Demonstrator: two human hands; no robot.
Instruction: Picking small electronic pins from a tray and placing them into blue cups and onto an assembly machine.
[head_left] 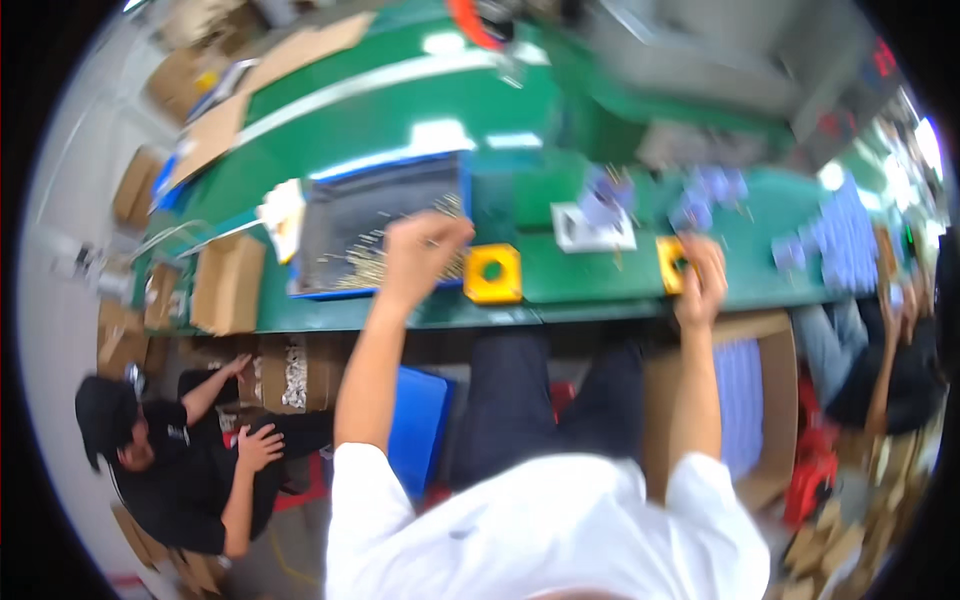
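My left hand point(425, 252) is over the right edge of a blue-rimmed dark tray point(335, 215). Its fingers are curled together, and what they may hold is too small to name. Thin brass-coloured pins point(370, 262) lie scattered in the tray. Just right of that hand sits a yellow block with a round hole point(493, 274). My right hand point(703, 278), fingers closed, is at the right edge of a second yellow block point(667, 265); whatever is in its grasp is hidden. Between the hands, a blurred light-purple part point(605, 200) stands on a white plate point(570, 230).
More purple parts point(710, 190) lie beyond my right hand, with a purple stack point(845, 240) farther right. An open carton of purple pieces point(775, 400) stands below the bench edge. A cardboard box point(228, 285) is at the left. One person point(190, 450) sits left, another point(880, 370) right.
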